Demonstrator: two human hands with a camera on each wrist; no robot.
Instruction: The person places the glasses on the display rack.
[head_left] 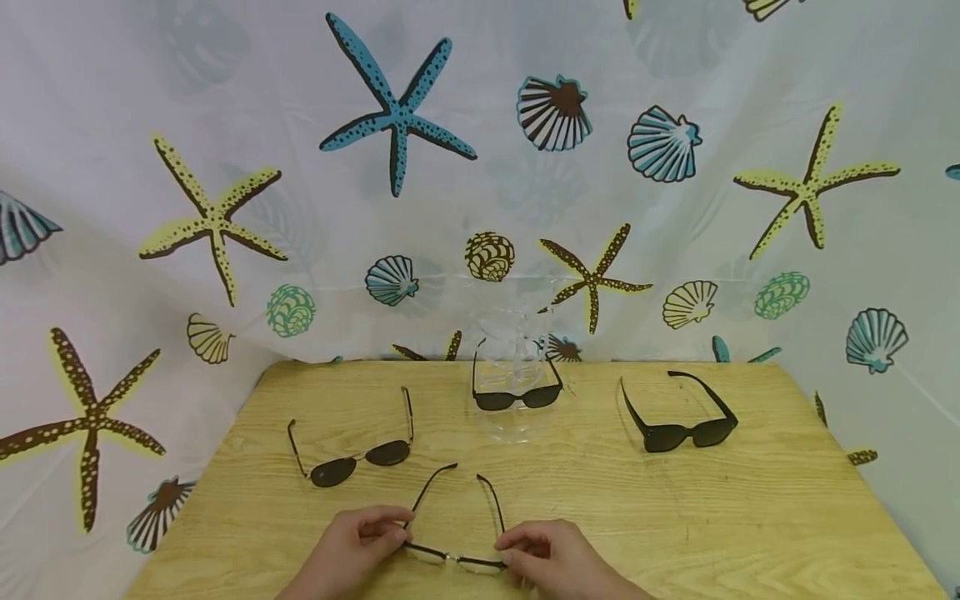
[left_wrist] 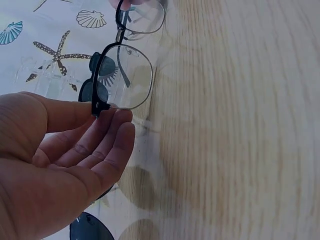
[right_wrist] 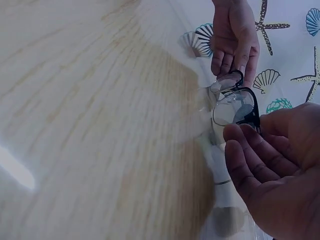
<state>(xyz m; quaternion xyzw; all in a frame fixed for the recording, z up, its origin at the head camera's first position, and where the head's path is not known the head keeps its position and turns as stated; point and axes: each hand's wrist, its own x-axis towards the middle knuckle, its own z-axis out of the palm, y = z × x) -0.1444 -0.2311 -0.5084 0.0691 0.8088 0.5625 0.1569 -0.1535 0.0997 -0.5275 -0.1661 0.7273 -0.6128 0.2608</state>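
A pair of clear-lensed eyeglasses with dark upper rims (head_left: 429, 549) is held near the front edge of the table, its two temples unfolded and pointing away from me. My left hand (head_left: 356, 542) pinches the left hinge corner between thumb and fingers. At the opposite corner, my right hand (head_left: 555, 554) pinches the frame the same way. The left wrist view shows the dark rim (left_wrist: 95, 90) by the left fingertips, with the other fingers loosely curled below. In the right wrist view both hands meet the frame (right_wrist: 256, 107) at its ends.
Thin-framed sunglasses (head_left: 333, 472) lie unfolded at the left. Dark sunglasses (head_left: 498, 401) sit at a transparent stand (head_left: 517, 432) at the back middle; whether the stand bears them I cannot tell. Black sunglasses (head_left: 667, 437) lie at the right. A patterned cloth (head_left: 450, 208) hangs behind the wooden table (head_left: 750, 517).
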